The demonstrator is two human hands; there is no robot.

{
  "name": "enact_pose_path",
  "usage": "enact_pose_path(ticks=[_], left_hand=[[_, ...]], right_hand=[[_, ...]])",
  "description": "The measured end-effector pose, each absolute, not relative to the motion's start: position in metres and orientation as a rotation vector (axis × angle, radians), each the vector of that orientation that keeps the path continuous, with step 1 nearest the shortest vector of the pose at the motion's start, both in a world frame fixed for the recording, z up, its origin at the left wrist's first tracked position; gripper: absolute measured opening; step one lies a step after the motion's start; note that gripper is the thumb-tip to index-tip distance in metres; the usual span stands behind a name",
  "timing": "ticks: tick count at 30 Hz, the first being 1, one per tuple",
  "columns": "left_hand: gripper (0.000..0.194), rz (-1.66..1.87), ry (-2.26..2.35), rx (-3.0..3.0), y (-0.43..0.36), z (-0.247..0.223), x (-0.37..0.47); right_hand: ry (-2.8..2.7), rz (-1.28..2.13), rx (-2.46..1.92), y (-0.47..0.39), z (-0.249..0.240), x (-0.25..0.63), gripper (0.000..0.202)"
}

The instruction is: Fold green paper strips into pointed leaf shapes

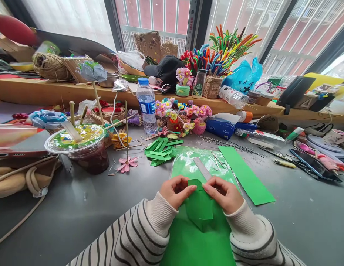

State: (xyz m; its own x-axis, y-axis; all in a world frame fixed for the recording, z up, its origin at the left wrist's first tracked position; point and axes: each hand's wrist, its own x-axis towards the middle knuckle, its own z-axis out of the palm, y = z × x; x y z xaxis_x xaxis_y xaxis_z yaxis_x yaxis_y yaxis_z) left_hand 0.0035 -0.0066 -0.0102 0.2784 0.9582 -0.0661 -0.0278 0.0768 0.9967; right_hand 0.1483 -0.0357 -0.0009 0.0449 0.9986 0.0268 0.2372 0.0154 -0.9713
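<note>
A folded green paper piece (199, 207) is held up between both hands, its lower end pointed. My left hand (176, 190) pinches its upper left edge between thumb and fingers. At the upper right edge, my right hand (223, 194) pinches it the same way. Beneath the hands lies a large green sheet (199, 247). Just beyond them, a clear plastic sleeve (183, 159) carries a ruler (202, 168) and scissors (218, 162). A long green strip (246, 175) lies to the right, and a pile of small green strips (161, 150) sits to the left.
A lidded drink cup (88, 159) stands at left, near a pink paper flower (127, 164). A water bottle (146, 107), crocheted flowers (199, 127) and a blue tissue pack (220, 127) line the back. On the right lies a phone (313, 164). A cluttered ledge (119, 92) runs behind.
</note>
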Motion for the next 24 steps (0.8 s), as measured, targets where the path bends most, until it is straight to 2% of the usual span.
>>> enact_pose_path(ticks=[9,16,24], left_hand=[[0.018,0.984,0.948,1.201,-0.0087,-0.0076,0.0051],[0.018,1.122,1.055,1.154,-0.009,-0.0058,0.0051],[0.019,1.086,1.029,1.048,-0.0058,-0.0061,0.0038]], right_hand=[[-1.292,1.118,-1.367,-0.0325,0.0025,0.1449,0.022],[-1.307,1.102,-1.407,-0.0324,0.0049,0.1475,0.023],[-1.282,1.119,-1.359,-0.0323,0.0045,0.1476,0.02]])
